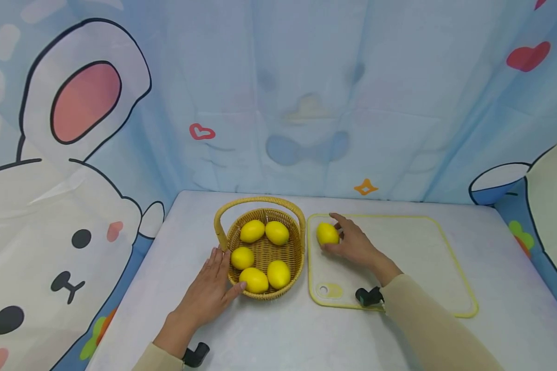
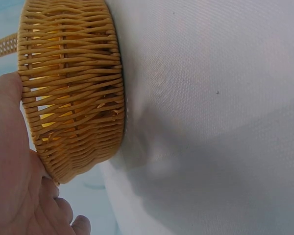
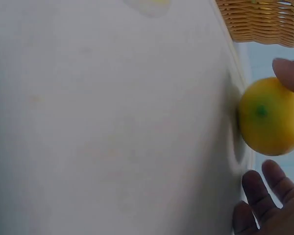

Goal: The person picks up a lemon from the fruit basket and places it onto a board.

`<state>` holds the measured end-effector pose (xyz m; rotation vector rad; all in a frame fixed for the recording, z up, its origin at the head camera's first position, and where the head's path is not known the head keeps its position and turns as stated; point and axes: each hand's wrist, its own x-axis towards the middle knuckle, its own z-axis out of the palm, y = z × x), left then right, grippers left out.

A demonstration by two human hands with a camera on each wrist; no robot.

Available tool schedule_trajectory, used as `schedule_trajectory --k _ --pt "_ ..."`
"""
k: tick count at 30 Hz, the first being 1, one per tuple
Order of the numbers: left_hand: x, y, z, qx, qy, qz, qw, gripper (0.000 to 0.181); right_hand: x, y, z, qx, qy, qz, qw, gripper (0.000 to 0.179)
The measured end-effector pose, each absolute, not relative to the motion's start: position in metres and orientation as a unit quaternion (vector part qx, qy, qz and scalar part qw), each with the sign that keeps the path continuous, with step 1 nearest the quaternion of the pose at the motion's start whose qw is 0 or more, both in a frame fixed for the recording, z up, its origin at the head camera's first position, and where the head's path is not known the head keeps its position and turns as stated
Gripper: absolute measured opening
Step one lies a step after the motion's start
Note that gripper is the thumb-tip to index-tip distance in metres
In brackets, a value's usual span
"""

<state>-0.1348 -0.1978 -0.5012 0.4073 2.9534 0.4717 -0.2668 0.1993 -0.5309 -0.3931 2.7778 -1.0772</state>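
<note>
A round wicker basket (image 1: 298,265) with an arched handle holds several yellow lemons (image 1: 279,274). My left hand (image 1: 204,293) rests on the basket's left side, fingers straight along it and thumb at the front rim. From the left wrist view, the woven wall (image 2: 76,93) stands beside the palm. Over the left end of a white cutting board (image 1: 399,257) with a yellow border, my right hand (image 1: 357,245) holds a single lemon (image 1: 327,234) between thumb and fingers. In the right wrist view this lemon (image 3: 269,117) sits close over the board, its shadow beside it.
The board lies right of the basket, with a narrow strip of white tabletop (image 1: 278,335) between them. Behind the table hangs a light blue cartoon curtain (image 1: 306,77). The basket's handle (image 1: 260,199) arches above its far side.
</note>
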Motion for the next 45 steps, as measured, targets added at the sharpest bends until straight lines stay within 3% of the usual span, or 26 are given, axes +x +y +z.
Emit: schedule_trajectory --k 6,10,17,45 --pt "-0.135 -0.198 -0.503 0.135 0.975 0.161 0.066 0.097 -0.269 0.196 -0.529 -0.171 0.92 -0.342 0.087 0.078" --pt "-0.135 -0.198 -0.503 0.136 0.975 0.163 0.066 0.097 -0.267 0.2 -0.528 -0.147 0.923 -0.348 0.074 0.072" --pt "-0.135 -0.198 -0.503 0.135 0.976 0.162 0.061 0.097 -0.264 0.211 -0.53 -0.096 0.925 -0.363 0.047 0.08" --pt "-0.134 -0.198 -0.502 0.136 0.975 0.168 0.054 0.096 -0.265 0.21 -0.529 -0.111 0.931 -0.343 0.054 0.086"
